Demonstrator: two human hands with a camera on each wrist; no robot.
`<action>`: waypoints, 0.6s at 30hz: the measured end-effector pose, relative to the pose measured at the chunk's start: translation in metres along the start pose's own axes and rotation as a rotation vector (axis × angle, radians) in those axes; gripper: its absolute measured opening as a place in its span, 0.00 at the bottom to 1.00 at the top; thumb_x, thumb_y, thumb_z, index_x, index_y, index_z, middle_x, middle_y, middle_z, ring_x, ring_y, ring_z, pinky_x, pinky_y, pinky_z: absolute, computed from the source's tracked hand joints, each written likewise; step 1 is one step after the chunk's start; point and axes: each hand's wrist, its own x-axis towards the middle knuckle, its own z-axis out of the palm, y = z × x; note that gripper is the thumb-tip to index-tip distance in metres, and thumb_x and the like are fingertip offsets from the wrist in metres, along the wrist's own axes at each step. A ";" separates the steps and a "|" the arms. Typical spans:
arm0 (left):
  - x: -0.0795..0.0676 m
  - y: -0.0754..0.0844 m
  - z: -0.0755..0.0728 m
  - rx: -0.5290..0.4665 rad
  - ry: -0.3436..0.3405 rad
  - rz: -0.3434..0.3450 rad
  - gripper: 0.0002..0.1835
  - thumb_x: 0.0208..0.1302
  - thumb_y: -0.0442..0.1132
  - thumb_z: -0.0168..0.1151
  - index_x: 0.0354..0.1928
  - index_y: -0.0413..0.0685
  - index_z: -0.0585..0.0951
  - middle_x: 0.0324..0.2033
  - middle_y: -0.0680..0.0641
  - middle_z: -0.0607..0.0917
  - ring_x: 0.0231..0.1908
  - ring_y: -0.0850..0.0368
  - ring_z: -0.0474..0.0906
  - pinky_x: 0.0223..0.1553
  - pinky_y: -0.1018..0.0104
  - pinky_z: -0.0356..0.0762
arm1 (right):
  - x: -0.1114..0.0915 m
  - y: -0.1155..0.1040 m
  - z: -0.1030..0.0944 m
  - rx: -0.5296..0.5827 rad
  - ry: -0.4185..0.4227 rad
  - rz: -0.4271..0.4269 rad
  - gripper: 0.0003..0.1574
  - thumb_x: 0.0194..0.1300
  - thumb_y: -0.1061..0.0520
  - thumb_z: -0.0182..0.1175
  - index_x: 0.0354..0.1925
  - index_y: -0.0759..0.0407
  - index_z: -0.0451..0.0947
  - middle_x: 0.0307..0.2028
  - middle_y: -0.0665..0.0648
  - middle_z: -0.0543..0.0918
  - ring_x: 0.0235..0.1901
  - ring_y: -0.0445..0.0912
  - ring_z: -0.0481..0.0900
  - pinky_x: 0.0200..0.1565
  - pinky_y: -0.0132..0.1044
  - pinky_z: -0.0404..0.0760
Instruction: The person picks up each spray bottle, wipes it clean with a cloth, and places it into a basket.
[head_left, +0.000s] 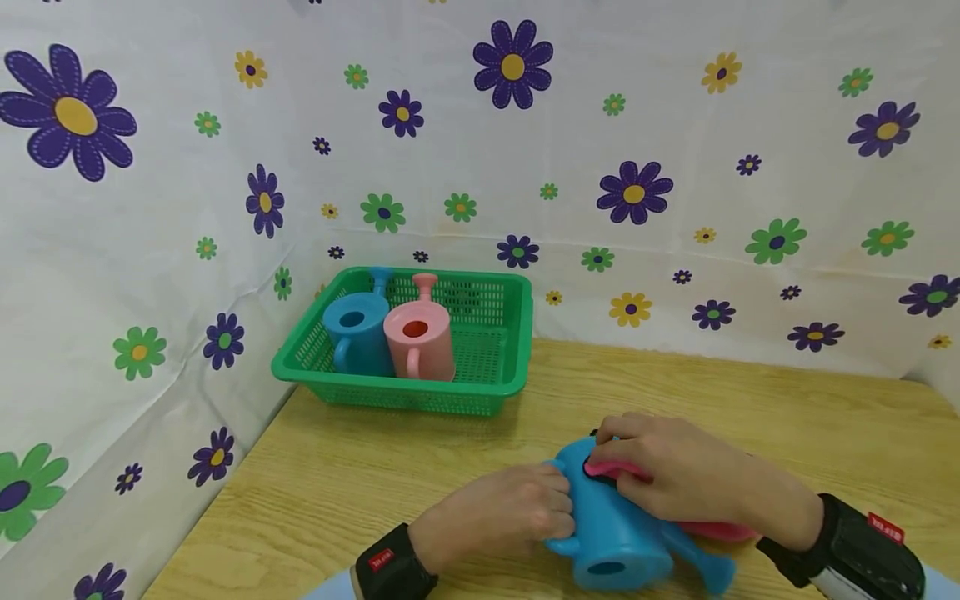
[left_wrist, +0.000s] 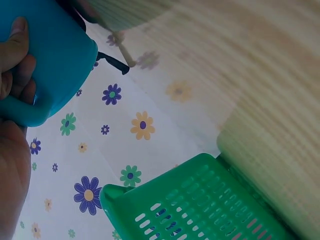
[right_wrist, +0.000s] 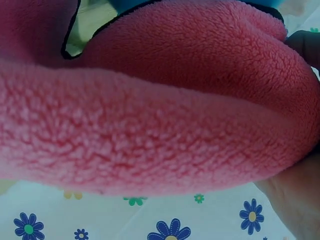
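Observation:
A blue watering can [head_left: 611, 533] lies tilted over the near part of the table, its spout pointing to the lower right. My left hand [head_left: 528, 504] grips the can's handle; in the left wrist view the fingers [left_wrist: 25, 75] curl round that blue handle. My right hand [head_left: 667, 467] holds a pink fleecy cloth [head_left: 618, 469] with dark edging against the can's side. In the right wrist view the cloth [right_wrist: 165, 120] hangs in folds and fills most of the picture, with only a strip of the can showing behind it.
At the back left of the wooden table [head_left: 360, 467] stands a green plastic basket [head_left: 405, 392]. Inside it, side by side, are another blue watering can [head_left: 360, 333] and a pink watering can [head_left: 427, 342]. A white flowered sheet [head_left: 450, 150] hangs behind and to the left.

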 end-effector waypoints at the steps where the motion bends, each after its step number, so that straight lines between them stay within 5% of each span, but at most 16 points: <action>1: 0.000 -0.001 0.000 -0.004 0.007 -0.006 0.13 0.63 0.38 0.65 0.22 0.57 0.74 0.20 0.58 0.69 0.31 0.64 0.67 0.43 0.72 0.70 | -0.001 -0.002 0.000 0.002 0.010 -0.014 0.16 0.59 0.59 0.63 0.47 0.52 0.85 0.43 0.48 0.82 0.39 0.40 0.79 0.42 0.41 0.86; 10: -0.002 -0.010 -0.003 -0.013 0.046 -0.029 0.13 0.59 0.31 0.65 0.21 0.54 0.77 0.19 0.57 0.70 0.29 0.62 0.66 0.38 0.71 0.68 | -0.006 -0.016 0.002 0.029 0.083 -0.147 0.16 0.53 0.63 0.63 0.41 0.49 0.85 0.41 0.46 0.82 0.34 0.37 0.78 0.34 0.34 0.85; 18: -0.004 -0.012 -0.004 -0.020 0.031 -0.050 0.12 0.62 0.35 0.65 0.22 0.53 0.78 0.18 0.56 0.70 0.29 0.62 0.67 0.38 0.71 0.68 | -0.012 -0.026 0.001 0.051 0.094 -0.220 0.18 0.51 0.63 0.63 0.40 0.47 0.85 0.39 0.44 0.82 0.35 0.36 0.76 0.33 0.29 0.82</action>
